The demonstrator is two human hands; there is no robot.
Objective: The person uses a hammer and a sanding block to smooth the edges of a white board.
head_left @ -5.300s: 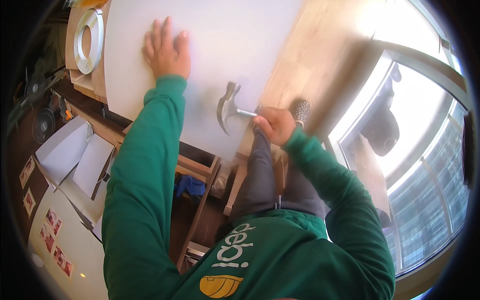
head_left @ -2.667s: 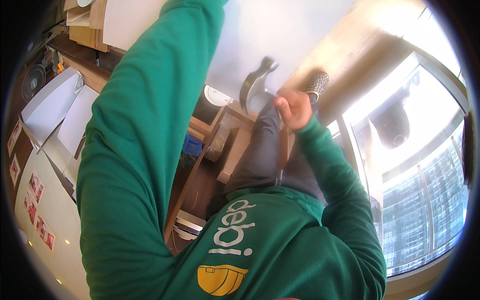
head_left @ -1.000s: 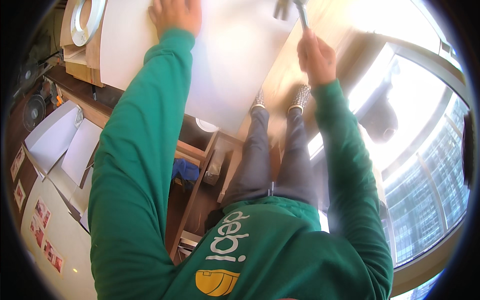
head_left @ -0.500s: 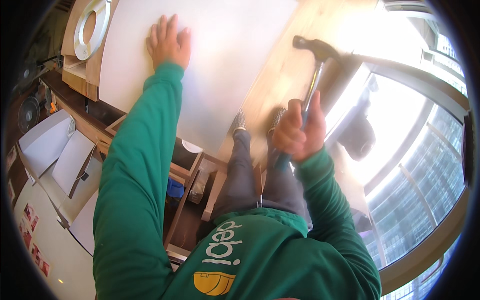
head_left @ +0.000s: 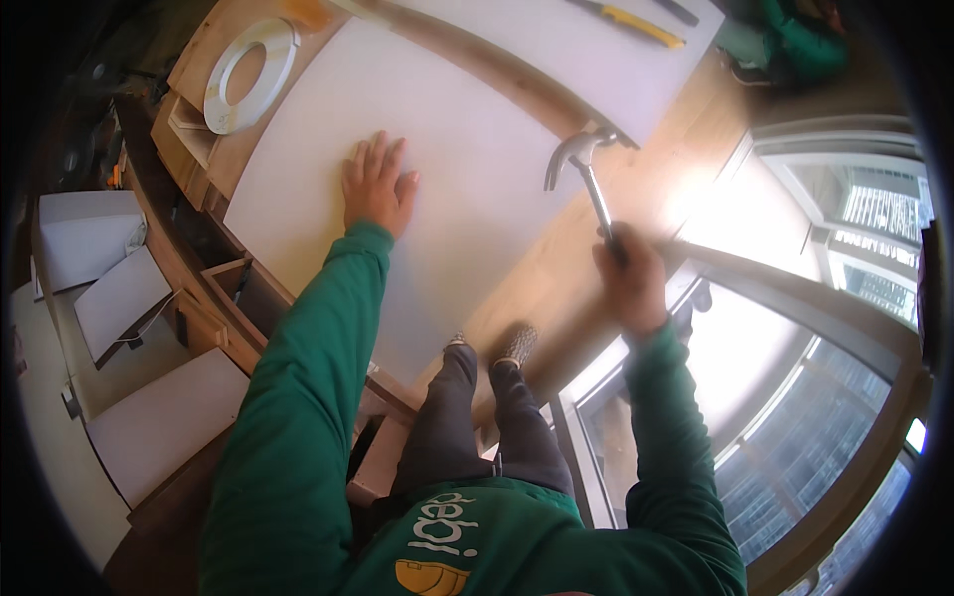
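My left hand (head_left: 380,189) lies flat, fingers stretched out, on a large white board (head_left: 467,169). In my right hand (head_left: 636,283) is a claw hammer (head_left: 596,194), gripped by the dark end of its handle. Its metal shaft points up and to the left, and its head is held over the right edge of the board. The hammer seems apart from the board, though its exact height cannot be judged.
A white ring-shaped roll (head_left: 283,65) rests on wood at the far left. Beyond the board's far edge, a yellow utility knife (head_left: 641,25) lies on another white panel (head_left: 542,25). A person in green (head_left: 795,45) is at the far right, above a framed glass panel (head_left: 795,417).
The view has shifted, bringing the far panel, knife and other person into sight. My right hand has moved outward with the hammer, whose head has turned. My left hand still rests on the board.
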